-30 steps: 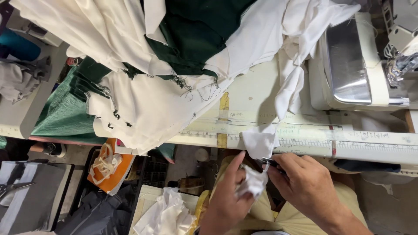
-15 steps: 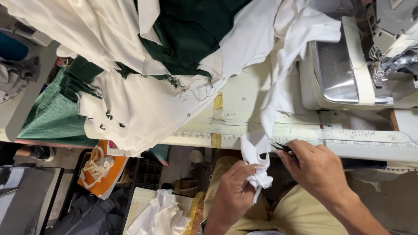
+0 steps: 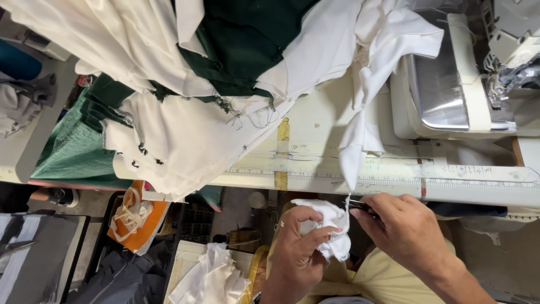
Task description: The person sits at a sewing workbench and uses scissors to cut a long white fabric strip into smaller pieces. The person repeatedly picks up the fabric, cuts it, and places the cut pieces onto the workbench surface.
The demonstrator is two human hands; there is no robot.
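Seen from above, a cream sewing table [image 3: 315,135] carries a heap of white and green garments [image 3: 185,84] on its left part. Below the table's front edge, the left hand [image 3: 298,247] clenches a bunched white fabric piece [image 3: 329,225]. A thin strip links it up to a white cloth [image 3: 365,129] hanging over the edge. Right of the bunch, the right hand [image 3: 408,233] grips a small dark snipping tool [image 3: 360,207] at the strip. The blades sit close to the left fingertips, so a slip could nick fabric or skin. Far right on the table stands the sewing machine [image 3: 450,84].
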